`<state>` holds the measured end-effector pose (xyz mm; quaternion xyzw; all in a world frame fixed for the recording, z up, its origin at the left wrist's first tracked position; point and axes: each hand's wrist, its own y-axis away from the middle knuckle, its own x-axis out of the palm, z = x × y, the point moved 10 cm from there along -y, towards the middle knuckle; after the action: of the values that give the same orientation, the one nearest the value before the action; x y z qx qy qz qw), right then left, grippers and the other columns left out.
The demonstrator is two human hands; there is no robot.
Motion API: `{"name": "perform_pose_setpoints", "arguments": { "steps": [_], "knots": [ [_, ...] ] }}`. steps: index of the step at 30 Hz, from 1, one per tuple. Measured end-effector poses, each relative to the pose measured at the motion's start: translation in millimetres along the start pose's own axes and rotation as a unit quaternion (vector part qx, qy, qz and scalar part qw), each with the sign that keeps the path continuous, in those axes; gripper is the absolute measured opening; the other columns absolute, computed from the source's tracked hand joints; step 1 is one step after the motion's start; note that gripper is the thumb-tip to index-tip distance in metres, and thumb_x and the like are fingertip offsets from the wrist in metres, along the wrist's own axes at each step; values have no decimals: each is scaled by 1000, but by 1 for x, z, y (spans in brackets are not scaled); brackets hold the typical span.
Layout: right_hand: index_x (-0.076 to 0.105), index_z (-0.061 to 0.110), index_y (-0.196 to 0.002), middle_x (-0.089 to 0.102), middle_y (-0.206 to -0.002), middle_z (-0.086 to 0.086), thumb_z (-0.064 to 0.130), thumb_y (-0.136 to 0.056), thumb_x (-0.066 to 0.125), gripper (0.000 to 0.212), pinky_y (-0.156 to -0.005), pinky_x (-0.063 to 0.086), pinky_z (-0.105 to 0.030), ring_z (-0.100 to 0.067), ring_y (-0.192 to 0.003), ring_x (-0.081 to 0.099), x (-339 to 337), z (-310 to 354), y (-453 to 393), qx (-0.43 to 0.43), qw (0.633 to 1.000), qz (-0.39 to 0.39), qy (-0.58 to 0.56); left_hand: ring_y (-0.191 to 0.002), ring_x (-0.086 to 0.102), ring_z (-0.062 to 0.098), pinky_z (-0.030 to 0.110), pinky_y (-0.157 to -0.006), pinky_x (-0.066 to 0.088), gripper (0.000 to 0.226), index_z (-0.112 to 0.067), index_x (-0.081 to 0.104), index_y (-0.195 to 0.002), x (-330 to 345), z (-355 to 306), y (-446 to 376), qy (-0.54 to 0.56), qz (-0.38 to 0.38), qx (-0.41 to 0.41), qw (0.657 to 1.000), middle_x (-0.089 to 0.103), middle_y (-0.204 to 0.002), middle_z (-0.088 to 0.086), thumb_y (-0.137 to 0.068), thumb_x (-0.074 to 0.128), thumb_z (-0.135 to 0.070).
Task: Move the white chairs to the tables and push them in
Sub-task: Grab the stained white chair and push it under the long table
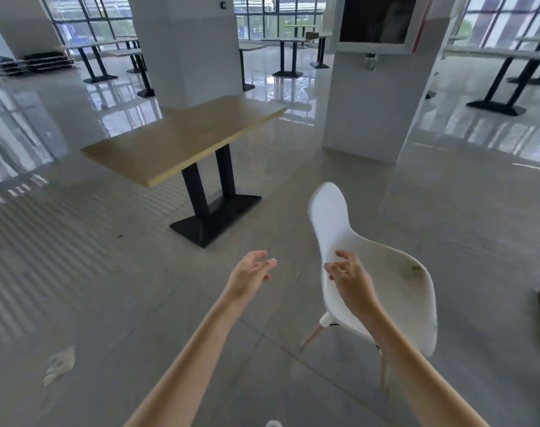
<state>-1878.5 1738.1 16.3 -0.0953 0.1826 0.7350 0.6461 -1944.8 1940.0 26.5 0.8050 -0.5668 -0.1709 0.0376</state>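
I have both bare forearms stretched out in front of me over the grey tiled floor [114, 288]. My left hand [251, 276] hangs in the air with its fingers loosely spread and slightly curled, holding nothing, just to the left of the white chair [385, 282]. My right hand [348, 275] sits in front of the chair's left edge, where the backrest bends into the seat; its fingers are curled and parted, and I cannot tell whether they touch the shell or only hover over it. The chair stands on the floor on pale wooden legs, its backrest on the side toward the table and its seat opening away to the right, with a dark smudge on the seat. It is apart from the wooden table [182, 143], which stands ahead and to the left on 2 black posts rising from 1 flat black base; the chair is off the table's near right side, not tucked under it. Behind the table's far end rises a white pillar [188, 47], and a second white pillar [376, 97] to the right carries a dark screen [376, 16]. More tables stand farther back near the windows.
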Motion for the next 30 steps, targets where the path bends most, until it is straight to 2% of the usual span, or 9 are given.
{"name": "perform_pose_setpoints", "arguments": {
  "steps": [3,5,9,11,14,19,23,26,30],
  "knots": [
    [46,7,-128,65,-109,-18,16,-92,54,38,-55,38,-5,-32,-97,62,19,19,-76,20,1000,-16,-5,-100,56,15,16,-69,40,40,-16,46,-131,-5,-37,-82,-14,29,27,999,57,-118,2,-93,49,-28],
    [45,8,-129,64,-112,-18,18,-91,55,40,-69,40,-21,-32,-102,61,31,28,-129,39,999,-33,-14,-101,57,14,15,-72,41,40,-18,47,-130,-5,-61,-140,-23,58,43,997,59,-113,-1,-92,50,-29],
    [42,9,-132,61,-102,-11,18,-91,54,44,-80,38,-26,-31,-100,61,45,29,-181,72,997,-37,-16,-96,58,11,15,-71,42,34,-19,54,-124,4,-89,-205,-40,100,91,990,61,-99,-6,-90,54,-27],
    [42,8,-133,58,-94,-9,17,-91,55,45,-76,39,-27,-27,-89,59,53,26,-212,95,994,-56,-24,-96,60,11,15,-73,43,32,-20,57,-121,11,-95,-249,-68,132,106,983,63,-102,-5,-89,56,-26],
    [41,6,-133,61,-102,-30,15,-91,55,45,-67,37,-27,-24,-82,55,62,23,-254,128,986,-99,-38,-96,61,11,14,-74,43,33,-19,57,-121,22,-103,-317,-98,187,124,970,63,-106,-4,-88,58,-24],
    [36,11,-138,55,-122,-27,15,-94,49,46,-41,33,-8,-35,-113,52,71,15,-306,184,963,-191,-55,-102,60,14,19,-83,42,36,-17,54,-124,46,-111,-419,-174,302,137,927,62,-109,-2,-89,57,-23],
    [33,8,-139,56,-122,-22,10,-93,49,49,-32,35,-4,-28,-97,55,72,17,-329,212,937,-267,-69,-94,59,11,2,-67,42,37,-16,53,-125,75,-123,-478,-229,387,172,877,60,-108,-3,-88,58,-21],
    [34,6,-137,60,-118,-17,10,-93,50,47,-40,36,3,-10,-72,52,70,18,-329,232,918,-315,-63,-91,59,12,0,-59,41,39,-16,52,-125,106,-126,-501,-246,433,183,848,60,-110,-1,-87,60,-19],
    [33,10,-139,68,-105,-7,16,-91,52,52,-66,35,-15,-19,-92,55,57,7,-323,264,880,-392,-52,-95,58,12,9,-67,43,45,-19,50,-128,164,-115,-502,-270,522,190,786,58,-120,0,-85,62,-19]
  ]
}}
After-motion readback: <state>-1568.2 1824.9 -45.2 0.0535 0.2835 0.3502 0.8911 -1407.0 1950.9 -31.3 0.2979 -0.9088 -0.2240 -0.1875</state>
